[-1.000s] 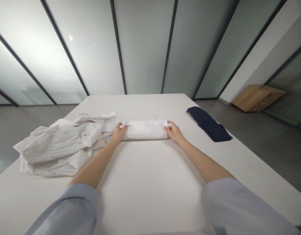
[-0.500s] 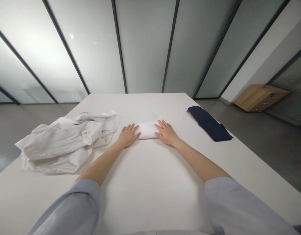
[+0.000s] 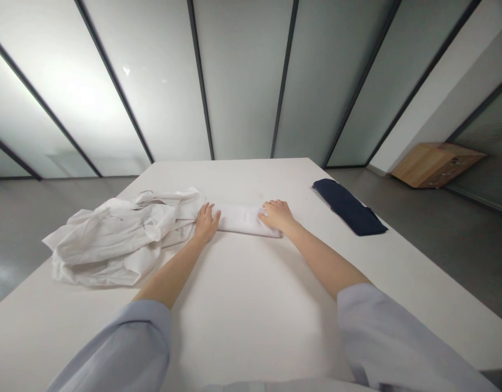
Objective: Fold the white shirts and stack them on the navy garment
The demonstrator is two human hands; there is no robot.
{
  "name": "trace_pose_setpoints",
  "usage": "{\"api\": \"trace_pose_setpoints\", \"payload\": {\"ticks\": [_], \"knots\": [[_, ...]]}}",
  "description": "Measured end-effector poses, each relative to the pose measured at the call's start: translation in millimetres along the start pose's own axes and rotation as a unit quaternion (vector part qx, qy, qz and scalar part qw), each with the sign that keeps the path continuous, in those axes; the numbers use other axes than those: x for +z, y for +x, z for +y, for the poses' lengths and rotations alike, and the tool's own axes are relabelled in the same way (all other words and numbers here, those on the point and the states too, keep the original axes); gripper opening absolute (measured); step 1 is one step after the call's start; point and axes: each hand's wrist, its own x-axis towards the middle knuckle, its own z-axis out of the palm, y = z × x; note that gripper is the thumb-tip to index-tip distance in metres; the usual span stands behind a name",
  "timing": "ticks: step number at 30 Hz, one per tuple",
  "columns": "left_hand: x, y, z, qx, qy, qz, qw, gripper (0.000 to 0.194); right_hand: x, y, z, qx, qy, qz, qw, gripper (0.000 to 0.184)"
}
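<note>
On the white table (image 3: 243,321), folded white cloth (image 3: 245,220)

I read the rolled white cloth (image 3: 245,220) as soft matt fabric, and the crumpled white garment (image 3: 120,239) beside it as thin, lightly creased cloth. The folded navy cloth (image 3: 349,207) looks matt too. The table (image 3: 251,326) has a smooth, pale matt top. Beyond it I see frosted glass panels (image 3: 243,81) in dark metal frames (image 3: 200,81), a grey floor (image 3: 439,256) with a faint sheen, and a wooden cabinet (image 3: 436,165) with a smooth, light finish.
</note>
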Motion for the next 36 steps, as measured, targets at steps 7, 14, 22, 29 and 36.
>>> {"api": "trace_pose_setpoints", "payload": {"ticks": [7,14,22,29,36], "knots": [[2.1,5.3,-9.6,-0.076,-0.100,0.041,0.991,0.036,6.8,36.8,-14.7,-0.009,0.082,-0.133,0.988,0.050],[1.6,9.2,-15.3,-0.083,-0.120,0.040,0.988,0.033,3.1,33.1,-11.0,0.072,0.081,-0.174,0.979,0.052],[2.7,10.1,-14.5,-0.065,-0.117,0.037,0.990,0.037,4.5,22.9,42.1,0.107,0.069,-0.182,0.975,0.045],[3.7,10.3,-16.0,-0.059,-0.125,0.032,0.990,0.040,3.1,-4.5,69.4,0.129,-0.004,-0.111,0.985,0.040],[1.7,9.6,-15.9,-0.058,-0.127,0.017,0.990,0.043,-3.8,-35.3,115.1,0.233,-0.048,-0.036,0.971,0.050]]}}
